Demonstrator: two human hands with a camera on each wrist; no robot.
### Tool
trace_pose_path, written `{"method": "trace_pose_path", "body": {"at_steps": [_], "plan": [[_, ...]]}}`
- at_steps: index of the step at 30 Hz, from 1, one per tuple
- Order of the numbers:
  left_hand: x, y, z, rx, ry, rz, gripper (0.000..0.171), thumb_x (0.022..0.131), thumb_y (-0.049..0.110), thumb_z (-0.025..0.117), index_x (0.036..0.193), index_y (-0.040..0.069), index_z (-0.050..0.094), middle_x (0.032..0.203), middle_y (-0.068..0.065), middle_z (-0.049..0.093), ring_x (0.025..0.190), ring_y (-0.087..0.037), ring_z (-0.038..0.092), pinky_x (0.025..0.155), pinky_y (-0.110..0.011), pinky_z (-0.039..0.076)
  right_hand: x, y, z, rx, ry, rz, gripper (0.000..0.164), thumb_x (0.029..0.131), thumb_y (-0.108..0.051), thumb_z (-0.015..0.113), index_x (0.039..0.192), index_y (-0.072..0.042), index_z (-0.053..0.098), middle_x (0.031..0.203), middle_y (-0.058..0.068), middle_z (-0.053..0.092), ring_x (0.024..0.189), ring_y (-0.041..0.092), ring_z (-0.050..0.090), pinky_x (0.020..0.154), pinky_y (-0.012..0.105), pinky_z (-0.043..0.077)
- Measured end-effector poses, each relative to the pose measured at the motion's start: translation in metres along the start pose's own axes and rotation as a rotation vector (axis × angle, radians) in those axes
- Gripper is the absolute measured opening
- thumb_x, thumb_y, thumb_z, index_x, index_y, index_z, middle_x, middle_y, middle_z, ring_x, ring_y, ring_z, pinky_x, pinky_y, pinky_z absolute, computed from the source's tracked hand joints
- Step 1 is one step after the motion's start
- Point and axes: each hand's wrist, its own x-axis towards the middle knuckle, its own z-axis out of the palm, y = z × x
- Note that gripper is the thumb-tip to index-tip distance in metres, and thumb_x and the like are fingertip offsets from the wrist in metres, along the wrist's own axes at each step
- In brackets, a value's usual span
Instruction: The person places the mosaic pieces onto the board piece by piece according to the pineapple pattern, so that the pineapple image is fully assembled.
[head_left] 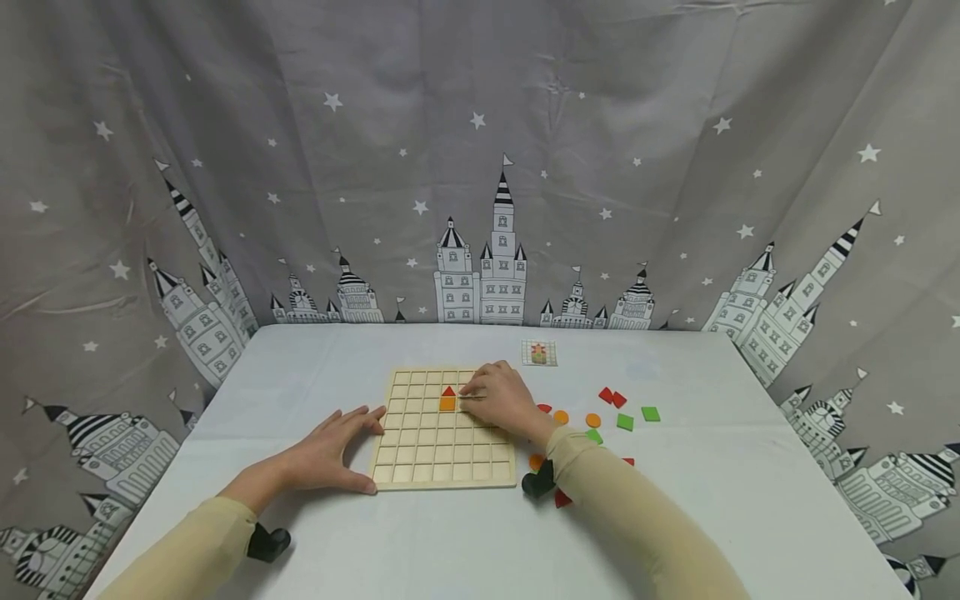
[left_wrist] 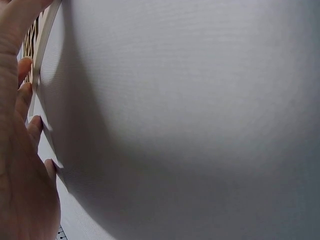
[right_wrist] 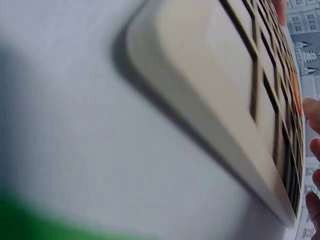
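Note:
A wooden grid board lies on the white table, with an orange square and a red triangle set in neighbouring cells in its upper part. My left hand rests spread along the board's left side, thumb by the near corner and fingertips at the edge; the left wrist view shows these fingers beside the rim. Over the board's upper right my right hand reaches down, fingertips just right of the orange square. I cannot tell whether a piece is between them.
Right of the board lie several loose pieces: orange discs, green pieces and red pieces, some partly hidden by the right arm. A small pattern card lies behind the board. A grey castle-print curtain hangs at the table's back edge.

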Motion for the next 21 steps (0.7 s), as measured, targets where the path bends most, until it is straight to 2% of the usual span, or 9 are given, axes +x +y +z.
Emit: {"method": "trace_pose_path", "body": {"at_steps": [7, 10, 14, 17, 21], "plan": [[0.0, 0.002, -0.001, -0.004, 0.0, 0.0, 0.085, 0.067, 0.071, 0.083, 0.128, 0.02, 0.054, 0.165, -0.009, 0.033, 0.152, -0.042, 0.022, 0.123, -0.063, 0.006, -0.011, 0.018, -0.026, 0.076, 0.006, 0.056, 0.02, 0.093, -0.033, 0.075, 0.108, -0.021, 0.08, 0.113, -0.005, 0.065, 0.11, 0.021, 0.052, 0.098, 0.043, 0.046], [-0.001, 0.003, -0.002, -0.006, -0.001, -0.003, 0.084, 0.067, 0.069, 0.084, 0.128, 0.02, 0.054, 0.165, -0.01, 0.033, 0.152, -0.043, 0.022, 0.123, -0.063, 0.006, -0.017, 0.025, -0.04, 0.095, 0.015, 0.086, 0.021, 0.092, -0.031, 0.077, 0.109, -0.019, 0.08, 0.114, -0.003, 0.065, 0.12, 0.025, 0.053, 0.114, 0.048, 0.037], [-0.002, 0.005, -0.003, -0.008, 0.003, 0.003, 0.082, 0.068, 0.066, 0.085, 0.128, 0.019, 0.055, 0.164, -0.012, 0.034, 0.151, -0.045, 0.023, 0.122, -0.066, 0.007, -0.028, 0.038, -0.055, 0.083, 0.028, 0.136, 0.023, 0.09, -0.032, 0.079, 0.11, -0.021, 0.079, 0.12, 0.0, 0.066, 0.127, 0.029, 0.05, 0.12, 0.053, 0.028], [-0.002, 0.006, -0.003, -0.008, 0.008, 0.007, 0.082, 0.068, 0.066, 0.086, 0.128, 0.019, 0.055, 0.164, -0.013, 0.034, 0.15, -0.046, 0.024, 0.122, -0.066, 0.007, -0.038, 0.051, -0.064, 0.068, 0.029, 0.185, 0.026, 0.09, -0.035, 0.079, 0.112, -0.022, 0.079, 0.126, 0.002, 0.065, 0.126, 0.029, 0.048, 0.113, 0.053, 0.035], [-0.002, 0.005, -0.002, -0.008, 0.011, 0.011, 0.083, 0.068, 0.067, 0.085, 0.127, 0.019, 0.055, 0.163, -0.014, 0.035, 0.15, -0.047, 0.024, 0.121, -0.068, 0.007, -0.055, 0.073, -0.075, 0.051, 0.032, 0.226, 0.03, 0.09, -0.037, 0.078, 0.115, -0.02, 0.078, 0.128, 0.005, 0.065, 0.129, 0.031, 0.046, 0.113, 0.056, 0.034]]}}
